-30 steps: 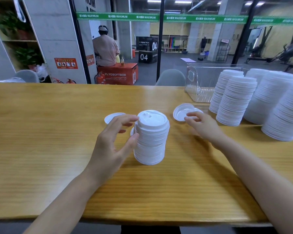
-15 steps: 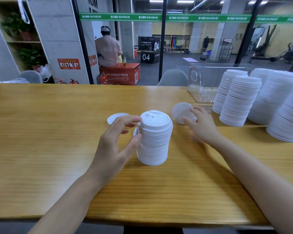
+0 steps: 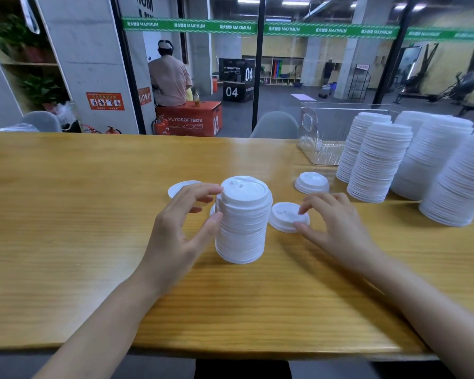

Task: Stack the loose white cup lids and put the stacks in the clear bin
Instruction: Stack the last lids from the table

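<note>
A tall stack of white cup lids [image 3: 241,222] stands on the wooden table [image 3: 66,214] in the middle of the view. My left hand [image 3: 181,233] curls round the stack's left side, thumb on its wall and fingertips at the top rim. Just right of the stack a loose lid [image 3: 285,218] lies dome-up on the table, pinched at its right edge by my right hand [image 3: 337,225]. Another loose lid [image 3: 311,182] lies farther back. A flat lid [image 3: 181,187] shows behind my left fingers. The clear bin [image 3: 316,132] stands at the back right.
Several tall lid stacks [image 3: 378,165] crowd the table's right side, in front of and beside the bin. A glass wall runs along the table's far edge. Behind it a person sits on a red box [image 3: 189,119].
My right hand lifted one lid from the far pair, turned it over and brought it down beside the stack. The other lid stayed behind. My left hand kept its hold on the stack.
</note>
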The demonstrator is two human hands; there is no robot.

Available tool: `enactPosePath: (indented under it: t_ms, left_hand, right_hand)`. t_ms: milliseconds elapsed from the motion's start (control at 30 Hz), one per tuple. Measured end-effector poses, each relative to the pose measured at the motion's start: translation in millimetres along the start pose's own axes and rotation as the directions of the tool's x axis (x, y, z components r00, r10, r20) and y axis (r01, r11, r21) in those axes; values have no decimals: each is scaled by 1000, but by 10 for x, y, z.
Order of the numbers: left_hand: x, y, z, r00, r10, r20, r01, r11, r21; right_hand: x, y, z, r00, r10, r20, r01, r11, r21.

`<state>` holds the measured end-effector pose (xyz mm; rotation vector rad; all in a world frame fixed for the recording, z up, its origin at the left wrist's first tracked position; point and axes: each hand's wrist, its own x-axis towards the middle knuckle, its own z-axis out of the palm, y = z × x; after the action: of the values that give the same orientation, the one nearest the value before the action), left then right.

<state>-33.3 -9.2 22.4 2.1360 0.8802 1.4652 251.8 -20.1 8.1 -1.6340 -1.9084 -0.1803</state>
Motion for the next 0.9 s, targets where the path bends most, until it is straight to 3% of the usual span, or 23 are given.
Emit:
enactPosePath:
  t_ms: [100, 200, 367, 500, 600, 667, 767, 900]
  left_hand:
    - [0, -2, -1, 1000, -1, 1, 1, 1000, -4]
    - [4, -8, -5, 1000, 3, 5, -3, 1000, -2]
    - [6, -13, -4, 1000, 4, 3, -4, 1000, -3]
    - [6, -9, -10, 1000, -1, -1, 1, 1000, -10]
    - [4, -4, -9, 1000, -7, -9, 6, 1000, -19]
    - [3, 6, -4, 999, -22, -24, 21, 999, -34]
    - [0, 18, -6, 999, -34, -36, 32, 999, -43]
    - [2, 23, -10, 999, -27, -36, 26, 999, -41]
  right_hand:
    - [64, 32, 42, 968, 164, 192, -151, 985, -78]
    - [86, 56, 84, 946, 195, 258, -181, 981, -76]
    - [87, 58, 81, 958, 168, 231, -158, 986, -59]
    - [146, -1, -17, 978, 189, 88, -204, 950, 237]
    - [180, -227, -179, 990, 143, 11, -130, 863, 488]
    - [179, -414, -272, 998, 55, 1, -46, 831, 554]
    - [173, -636, -311, 996, -85, 27, 59, 852, 520]
    - [205, -748, -258, 989, -140, 48, 106, 894, 435]
